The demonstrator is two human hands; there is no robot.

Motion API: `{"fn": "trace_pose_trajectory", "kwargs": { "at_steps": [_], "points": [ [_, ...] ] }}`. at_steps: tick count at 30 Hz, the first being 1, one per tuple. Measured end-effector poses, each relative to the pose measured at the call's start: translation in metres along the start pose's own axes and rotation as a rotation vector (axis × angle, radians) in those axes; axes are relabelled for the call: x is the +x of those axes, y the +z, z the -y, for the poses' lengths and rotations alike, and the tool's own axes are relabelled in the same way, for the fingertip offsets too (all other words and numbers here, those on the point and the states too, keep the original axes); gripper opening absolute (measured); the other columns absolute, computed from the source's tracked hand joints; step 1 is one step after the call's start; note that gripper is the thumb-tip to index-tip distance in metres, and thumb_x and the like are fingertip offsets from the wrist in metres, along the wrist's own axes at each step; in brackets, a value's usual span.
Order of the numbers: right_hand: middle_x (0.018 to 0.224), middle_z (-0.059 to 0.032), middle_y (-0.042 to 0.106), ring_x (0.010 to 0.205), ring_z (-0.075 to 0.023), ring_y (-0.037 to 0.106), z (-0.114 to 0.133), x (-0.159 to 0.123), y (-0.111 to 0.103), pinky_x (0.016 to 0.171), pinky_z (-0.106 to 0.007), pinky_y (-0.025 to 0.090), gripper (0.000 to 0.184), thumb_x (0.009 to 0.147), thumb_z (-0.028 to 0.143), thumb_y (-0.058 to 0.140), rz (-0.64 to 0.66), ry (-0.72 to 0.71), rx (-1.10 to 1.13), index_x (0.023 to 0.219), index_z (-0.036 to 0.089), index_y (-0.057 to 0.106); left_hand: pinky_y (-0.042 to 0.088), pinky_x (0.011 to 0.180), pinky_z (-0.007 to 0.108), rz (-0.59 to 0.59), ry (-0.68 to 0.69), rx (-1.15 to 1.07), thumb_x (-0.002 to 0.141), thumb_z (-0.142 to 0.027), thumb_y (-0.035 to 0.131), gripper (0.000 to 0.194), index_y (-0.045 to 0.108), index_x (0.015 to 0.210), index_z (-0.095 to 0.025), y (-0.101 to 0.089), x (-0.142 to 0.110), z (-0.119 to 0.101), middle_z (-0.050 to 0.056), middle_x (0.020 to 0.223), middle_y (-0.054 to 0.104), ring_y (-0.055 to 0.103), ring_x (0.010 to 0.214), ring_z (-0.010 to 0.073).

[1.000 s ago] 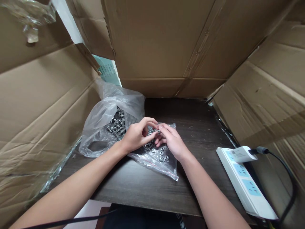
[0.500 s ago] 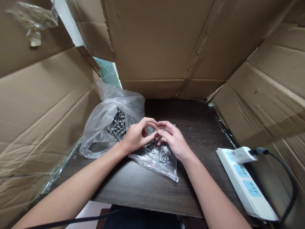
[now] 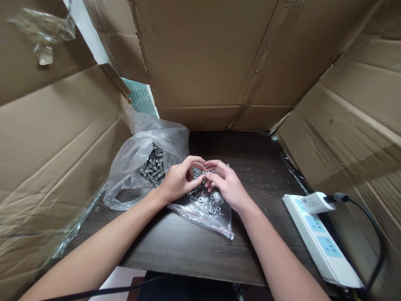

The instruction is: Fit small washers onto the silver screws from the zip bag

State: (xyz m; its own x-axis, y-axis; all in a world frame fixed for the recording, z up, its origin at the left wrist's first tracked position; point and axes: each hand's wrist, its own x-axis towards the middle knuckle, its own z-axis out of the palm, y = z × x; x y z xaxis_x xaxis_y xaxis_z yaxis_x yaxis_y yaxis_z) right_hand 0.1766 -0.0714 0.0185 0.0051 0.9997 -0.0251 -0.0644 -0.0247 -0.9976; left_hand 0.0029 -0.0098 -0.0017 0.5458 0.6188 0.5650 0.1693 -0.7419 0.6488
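Note:
My left hand [image 3: 178, 180] and my right hand [image 3: 227, 184] meet fingertip to fingertip over a small clear zip bag [image 3: 209, 211] of metal nuts and washers lying on the dark wooden table [image 3: 250, 167]. Both hands pinch a small metal piece between them; it is too small to name. To the left lies a larger clear plastic bag [image 3: 138, 163], open, with a heap of metal bolts [image 3: 153, 165] inside it, close to my left wrist.
Cardboard walls [image 3: 206, 54] enclose the table at the back, left and right. A white power strip [image 3: 319, 238] with a plugged-in adapter and black cable lies at the right edge. A scrap of clear plastic [image 3: 44, 29] hangs on the cardboard at upper left.
My right hand's fingers have curled and drawn in toward my left fingertips. The hands otherwise stay over the small bag; the view shifted slightly.

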Motion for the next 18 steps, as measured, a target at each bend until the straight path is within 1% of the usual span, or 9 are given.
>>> {"fn": "trace_pose_trajectory", "kwargs": {
  "at_steps": [2, 4, 6, 7, 9, 11, 14, 16, 18],
  "points": [
    [0.095, -0.0021, 0.064, 0.063, -0.0110, 0.060, -0.0020, 0.0003, 0.0006, 0.054, -0.025, 0.050, 0.028, 0.078, 0.027, 0.069, -0.015, -0.029, -0.038, 0.105, 0.021, 0.065, 0.046, 0.052, 0.016, 0.012, -0.008, 0.010, 0.088, -0.020, 0.066, 0.037, 0.052, 0.122, -0.018, 0.0002, 0.0000, -0.0001, 0.004, 0.097, 0.075, 0.055, 0.053, 0.0054],
    [0.091, -0.0009, 0.064, 0.060, -0.0104, 0.059, -0.0050, 0.0013, 0.0008, 0.054, -0.025, 0.049, 0.026, 0.081, 0.029, 0.067, -0.011, -0.046, -0.072, 0.105, 0.021, 0.065, 0.045, 0.051, 0.016, 0.014, -0.013, 0.023, 0.087, -0.019, 0.066, 0.038, 0.052, 0.122, -0.018, 0.0005, -0.0001, -0.0005, 0.004, 0.096, 0.075, 0.054, 0.053, 0.0056],
    [0.076, 0.0015, 0.063, 0.054, -0.0101, 0.055, -0.0080, 0.0027, 0.0005, 0.052, -0.024, 0.046, 0.023, 0.087, 0.037, 0.062, -0.005, -0.038, -0.104, 0.103, 0.021, 0.065, 0.044, 0.051, 0.016, 0.011, -0.011, 0.026, 0.086, -0.019, 0.066, 0.038, 0.052, 0.122, -0.018, 0.0007, -0.0001, -0.0012, 0.003, 0.094, 0.074, 0.052, 0.052, 0.0054],
    [0.068, 0.0027, 0.060, 0.050, -0.0101, 0.053, -0.0090, 0.0034, 0.0001, 0.050, -0.024, 0.044, 0.025, 0.091, 0.041, 0.058, -0.011, -0.030, -0.120, 0.102, 0.020, 0.065, 0.044, 0.051, 0.016, 0.008, -0.009, 0.025, 0.086, -0.019, 0.066, 0.038, 0.052, 0.122, -0.018, 0.0007, -0.0001, -0.0016, 0.003, 0.094, 0.074, 0.051, 0.051, 0.0053],
    [0.062, 0.0033, 0.058, 0.048, -0.0103, 0.051, -0.0096, 0.0045, -0.0006, 0.049, -0.024, 0.042, 0.030, 0.093, 0.046, 0.054, -0.041, -0.018, -0.126, 0.099, 0.019, 0.066, 0.044, 0.051, 0.016, 0.006, -0.006, 0.025, 0.086, -0.019, 0.066, 0.039, 0.052, 0.122, -0.018, 0.0005, -0.0001, -0.0022, 0.003, 0.094, 0.074, 0.051, 0.051, 0.0051],
    [0.072, 0.0008, 0.063, 0.055, -0.0118, 0.057, -0.0079, 0.0045, -0.0010, 0.051, -0.025, 0.046, 0.027, 0.089, 0.044, 0.060, -0.047, -0.009, -0.088, 0.100, 0.020, 0.066, 0.044, 0.051, 0.016, 0.007, -0.009, 0.032, 0.086, -0.018, 0.066, 0.039, 0.052, 0.122, -0.019, -0.0001, -0.0004, -0.0019, 0.002, 0.095, 0.074, 0.050, 0.051, 0.0050],
    [0.093, -0.0030, 0.065, 0.069, -0.0147, 0.064, -0.0035, 0.0029, -0.0009, 0.056, -0.027, 0.052, 0.028, 0.081, 0.035, 0.070, 0.005, 0.000, -0.028, 0.105, 0.021, 0.065, 0.044, 0.051, 0.016, 0.013, -0.021, 0.041, 0.085, -0.017, 0.066, 0.041, 0.051, 0.123, -0.019, -0.0009, -0.0016, -0.0003, 0.002, 0.095, 0.074, 0.051, 0.051, 0.0051],
    [0.098, -0.0037, 0.064, 0.070, -0.0148, 0.064, -0.0017, 0.0016, -0.0007, 0.057, -0.028, 0.054, 0.029, 0.080, 0.031, 0.071, 0.023, -0.003, -0.022, 0.106, 0.021, 0.065, 0.045, 0.052, 0.017, 0.015, -0.028, 0.050, 0.084, -0.018, 0.068, 0.043, 0.051, 0.124, -0.020, -0.0011, -0.0024, 0.0008, 0.001, 0.093, 0.074, 0.052, 0.052, 0.0057],
    [0.098, -0.0038, 0.064, 0.075, -0.0157, 0.064, -0.0013, 0.0011, -0.0012, 0.060, -0.029, 0.055, 0.028, 0.079, 0.030, 0.072, 0.029, -0.013, -0.001, 0.106, 0.022, 0.065, 0.046, 0.054, 0.017, 0.016, -0.023, 0.044, 0.085, -0.018, 0.067, 0.044, 0.050, 0.125, -0.020, -0.0009, -0.0027, 0.0010, 0.001, 0.094, 0.074, 0.053, 0.054, 0.0060]
  ]
}}
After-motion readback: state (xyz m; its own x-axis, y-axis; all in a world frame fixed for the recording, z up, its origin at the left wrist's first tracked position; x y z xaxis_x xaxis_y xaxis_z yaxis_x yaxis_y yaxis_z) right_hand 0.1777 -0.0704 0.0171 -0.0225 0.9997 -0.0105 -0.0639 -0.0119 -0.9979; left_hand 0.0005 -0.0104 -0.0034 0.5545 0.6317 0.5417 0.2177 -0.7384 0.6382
